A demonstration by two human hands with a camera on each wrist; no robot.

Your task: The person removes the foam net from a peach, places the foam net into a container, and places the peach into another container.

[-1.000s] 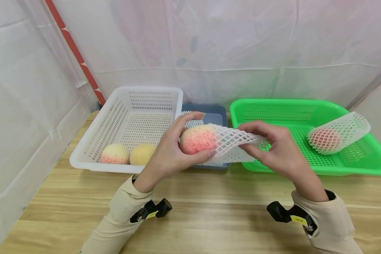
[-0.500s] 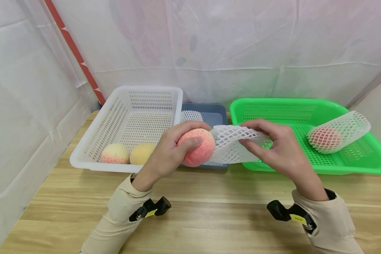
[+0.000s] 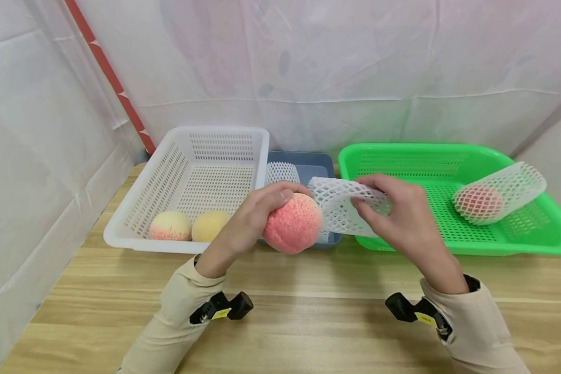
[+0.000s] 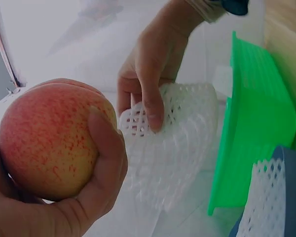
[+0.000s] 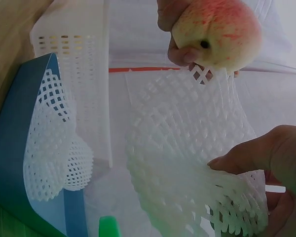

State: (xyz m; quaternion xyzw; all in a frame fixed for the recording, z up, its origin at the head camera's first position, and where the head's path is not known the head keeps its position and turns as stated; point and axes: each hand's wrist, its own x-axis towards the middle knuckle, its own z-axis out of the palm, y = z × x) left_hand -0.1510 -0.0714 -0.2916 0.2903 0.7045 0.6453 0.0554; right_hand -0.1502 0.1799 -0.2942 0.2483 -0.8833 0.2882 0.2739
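My left hand [image 3: 245, 223] grips a red and yellow peach [image 3: 293, 224], fingers and thumb curled round it, as the left wrist view shows from close up. Beside it, my right hand [image 3: 404, 218] pinches a white foam net sleeve [image 3: 343, 208] between thumb and fingers. The sleeve's mouth faces the peach and its rim is right at the fruit; in the right wrist view the peach [image 5: 222, 37] sits outside the mesh [image 5: 187, 118]. Both hands are above the table, in front of the baskets.
A white basket [image 3: 117, 218] with two peaches [image 3: 170, 226] stands at left. Between the baskets lies a blue tray [image 3: 324, 166] with more foam net sleeves [image 3: 281, 171]. A green basket [image 3: 453, 150] at right holds a peach in a net sleeve [image 3: 500, 193]. Wooden table [image 3: 318, 332] in front.
The peach has come out of the sleeve's mouth and turned in my left hand, its red side now toward the head camera. My right hand shifted slightly left, and the sleeve's mouth widened.
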